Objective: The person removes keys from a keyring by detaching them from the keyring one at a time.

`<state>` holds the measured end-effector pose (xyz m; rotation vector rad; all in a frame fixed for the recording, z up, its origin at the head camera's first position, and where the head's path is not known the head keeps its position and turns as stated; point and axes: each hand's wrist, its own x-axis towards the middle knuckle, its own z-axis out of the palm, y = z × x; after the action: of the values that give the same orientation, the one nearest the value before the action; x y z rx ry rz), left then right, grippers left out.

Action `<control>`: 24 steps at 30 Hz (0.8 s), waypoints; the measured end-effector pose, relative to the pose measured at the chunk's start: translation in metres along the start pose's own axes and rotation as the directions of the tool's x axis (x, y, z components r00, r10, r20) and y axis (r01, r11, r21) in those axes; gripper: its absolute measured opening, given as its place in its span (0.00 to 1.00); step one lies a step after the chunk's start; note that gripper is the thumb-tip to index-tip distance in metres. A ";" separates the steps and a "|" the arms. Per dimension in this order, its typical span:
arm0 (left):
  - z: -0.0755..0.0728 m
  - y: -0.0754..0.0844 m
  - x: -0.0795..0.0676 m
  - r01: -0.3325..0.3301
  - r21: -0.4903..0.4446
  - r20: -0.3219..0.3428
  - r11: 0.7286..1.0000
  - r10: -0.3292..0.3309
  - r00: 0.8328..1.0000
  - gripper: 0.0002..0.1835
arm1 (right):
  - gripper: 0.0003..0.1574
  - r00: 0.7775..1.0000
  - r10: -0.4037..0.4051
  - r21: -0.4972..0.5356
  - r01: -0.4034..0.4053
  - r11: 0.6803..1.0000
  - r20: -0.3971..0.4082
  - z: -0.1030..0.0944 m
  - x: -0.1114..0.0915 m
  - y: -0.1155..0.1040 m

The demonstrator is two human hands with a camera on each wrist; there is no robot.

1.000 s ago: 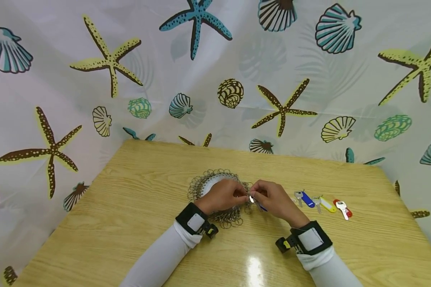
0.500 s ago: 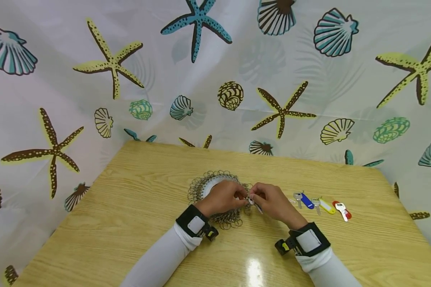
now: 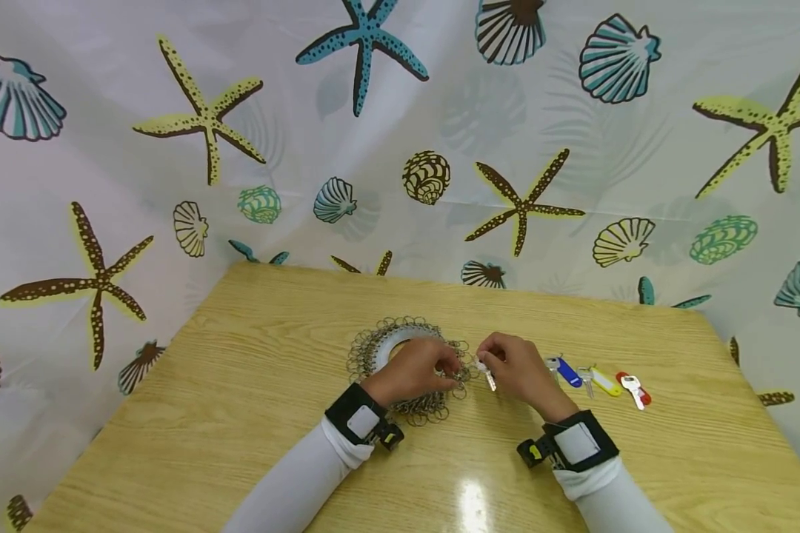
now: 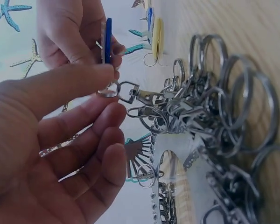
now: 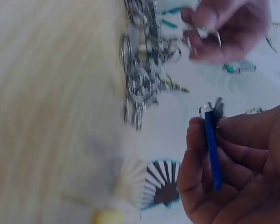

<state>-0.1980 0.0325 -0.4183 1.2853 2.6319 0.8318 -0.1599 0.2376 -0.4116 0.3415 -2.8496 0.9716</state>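
On the table lies a round pale ring [image 3: 384, 349] fringed with several metal swivel clasps and split rings [image 4: 191, 107]. My left hand [image 3: 418, 371] is over its right side, and its thumb and forefinger pinch a swivel clasp [image 4: 126, 91] at the fringe's edge. Just right of the fringe, my right hand [image 3: 518, 372] grips a key [image 3: 490, 379] together with a blue key tag [image 5: 213, 154], the key pointing down in the head view. Key and fringe stand apart. The left fingertips partly cover the clasp's end.
To the right lie keys with a blue tag [image 3: 569, 372], a yellow tag [image 3: 605, 381] and a red tag [image 3: 644, 398]. The wooden table [image 3: 273, 333] ends at a patterned curtain [image 3: 373, 237] behind.
My right hand has drawn back to the right with the key and blue tag, so a gap has opened between the two hands. My left hand has barely moved.
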 end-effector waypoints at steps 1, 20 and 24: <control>0.000 0.000 0.000 -0.005 -0.013 0.019 1.000 0.005 1.000 0.11 | 0.05 1.000 0.011 -0.022 -0.011 1.000 -0.020 -0.003 0.001 0.004; 0.008 0.003 -0.002 -0.124 -0.040 0.193 0.992 0.129 0.973 0.06 | 0.08 0.982 0.180 -0.241 -0.162 0.957 0.052 -0.008 0.009 0.015; -0.007 -0.011 -0.014 -0.120 -0.050 0.170 0.991 0.127 0.977 0.09 | 0.11 0.994 0.063 -0.259 -0.037 0.965 0.091 -0.006 0.003 0.001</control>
<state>-0.1987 0.0130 -0.4196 1.4531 2.4116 0.7469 -0.1631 0.2415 -0.4067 0.2991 -3.0388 0.5951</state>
